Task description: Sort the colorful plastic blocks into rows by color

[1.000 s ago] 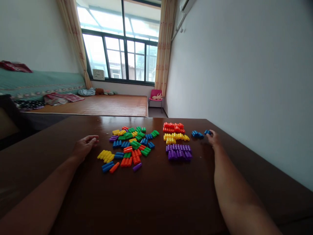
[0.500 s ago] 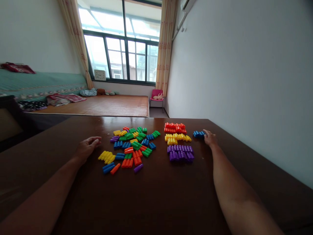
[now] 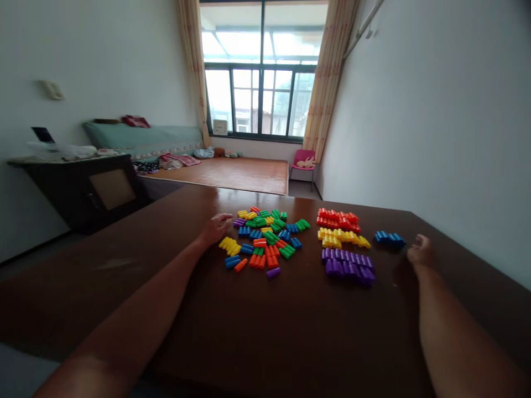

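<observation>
A mixed spread of red, green, blue, yellow and purple plastic pieces (image 3: 270, 237) lies on the brown table (image 3: 290, 331). To its right are grouped rows of red pieces (image 3: 338, 219), yellow pieces (image 3: 343, 238) and purple pieces (image 3: 348, 265). A short blue row (image 3: 390, 239) lies farther right. My left hand (image 3: 216, 228) rests at the left edge of the mixed spread, fingers apart, holding nothing. Just right of the blue row, not touching it, is my right hand (image 3: 421, 253), its fingers curled; whether anything is between them is too small to tell.
Behind the table is a low bed (image 3: 249, 174) with folded cloths. A pink chair (image 3: 305, 160) holding a soft toy stands near the window. At the left is a dark cabinet (image 3: 112, 190); a white wall runs along the right.
The view has turned left. My right hand has come away from the blue row, which it was touching before. My left hand is now closer to the mixed pieces.
</observation>
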The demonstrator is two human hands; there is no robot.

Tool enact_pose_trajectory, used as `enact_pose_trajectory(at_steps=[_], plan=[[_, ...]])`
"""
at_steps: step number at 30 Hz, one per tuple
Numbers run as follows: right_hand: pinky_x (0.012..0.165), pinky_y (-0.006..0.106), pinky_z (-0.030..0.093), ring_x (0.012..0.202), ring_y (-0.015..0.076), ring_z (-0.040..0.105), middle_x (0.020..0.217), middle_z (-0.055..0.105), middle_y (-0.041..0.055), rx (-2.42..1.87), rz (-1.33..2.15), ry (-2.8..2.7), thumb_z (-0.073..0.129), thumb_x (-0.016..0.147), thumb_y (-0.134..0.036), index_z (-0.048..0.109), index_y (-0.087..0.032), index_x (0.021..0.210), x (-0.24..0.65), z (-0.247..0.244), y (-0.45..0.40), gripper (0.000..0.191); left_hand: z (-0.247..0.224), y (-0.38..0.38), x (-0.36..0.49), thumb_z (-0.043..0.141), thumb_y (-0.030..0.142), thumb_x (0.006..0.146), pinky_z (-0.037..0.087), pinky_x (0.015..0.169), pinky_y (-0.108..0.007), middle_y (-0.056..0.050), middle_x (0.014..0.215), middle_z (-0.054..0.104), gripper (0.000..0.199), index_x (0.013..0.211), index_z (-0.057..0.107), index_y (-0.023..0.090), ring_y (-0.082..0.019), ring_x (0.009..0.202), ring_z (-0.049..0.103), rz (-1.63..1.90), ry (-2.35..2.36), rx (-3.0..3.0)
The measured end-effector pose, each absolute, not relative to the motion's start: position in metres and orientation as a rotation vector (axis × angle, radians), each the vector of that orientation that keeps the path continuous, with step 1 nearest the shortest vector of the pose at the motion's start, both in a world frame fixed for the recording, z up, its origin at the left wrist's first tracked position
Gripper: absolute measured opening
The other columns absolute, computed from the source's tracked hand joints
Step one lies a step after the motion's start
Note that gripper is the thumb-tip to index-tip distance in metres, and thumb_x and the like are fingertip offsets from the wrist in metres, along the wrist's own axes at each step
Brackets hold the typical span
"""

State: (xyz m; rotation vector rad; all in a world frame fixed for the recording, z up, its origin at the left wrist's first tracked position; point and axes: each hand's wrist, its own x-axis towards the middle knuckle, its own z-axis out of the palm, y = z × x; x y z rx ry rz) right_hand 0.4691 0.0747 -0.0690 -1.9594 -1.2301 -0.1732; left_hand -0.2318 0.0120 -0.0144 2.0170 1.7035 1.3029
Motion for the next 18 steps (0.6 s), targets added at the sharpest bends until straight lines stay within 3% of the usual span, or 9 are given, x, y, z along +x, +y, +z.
enact_pose_trajectory(at_steps=[3,6,9,12,18], plan=[[0.091,0.049,0.046,0.111,0.0371,0.058,0.109,0.066,0.0212,-1.989,-0.145,-1.111,0.046,0.073,-0.016,0.052,-0.011,0.13,0.465,-0.062,0.064,0.058,-0.015,0.018,-0.217,0.048,0.033,0.083,0.042,0.102,-0.041,-0.01,0.118,0.066,0.036,0.108,0.068,0.018,-0.024,0.114,0.058,1.11,1.614,2.303],[0.091,0.052,0.045,0.115,0.0402,0.055,0.116,0.062,0.0255,-1.985,-0.141,-1.097,0.046,0.075,-0.021,0.053,-0.009,0.131,0.458,-0.054,0.055,0.058,-0.02,0.028,-0.21,0.048,0.022,0.08,0.033,0.11,-0.043,-0.01,0.127,0.062,0.039,0.115,0.065,0.018,-0.025,0.123,0.051,0.886,1.771,2.364],[0.09,0.05,0.045,0.115,0.0403,0.055,0.122,0.058,0.0288,-1.994,-0.132,-1.105,0.044,0.075,-0.024,0.054,-0.007,0.13,0.451,-0.048,0.052,0.058,-0.028,0.035,-0.213,0.048,0.019,0.08,0.037,0.107,-0.04,-0.008,0.126,0.063,0.043,0.121,0.062,0.02,-0.024,0.122,0.052,0.768,1.924,2.286],[0.087,0.049,0.044,0.111,0.0385,0.057,0.117,0.06,0.0297,-2.01,-0.111,-1.106,0.044,0.073,-0.024,0.055,-0.007,0.13,0.445,-0.042,0.052,0.06,-0.031,0.035,-0.216,0.053,0.024,0.079,0.04,0.104,-0.038,-0.007,0.12,0.065,0.041,0.119,0.063,0.023,-0.024,0.117,0.055,0.777,1.927,2.27],[0.076,0.05,0.045,0.096,0.0374,0.062,0.107,0.064,0.031,-2.011,-0.129,-1.087,0.046,0.068,-0.019,0.059,-0.009,0.125,0.443,-0.038,0.057,0.06,-0.026,0.026,-0.213,0.068,0.031,0.07,0.047,0.094,-0.037,-0.005,0.106,0.066,0.026,0.094,0.068,0.022,-0.024,0.104,0.06,0.926,1.848,2.186]])
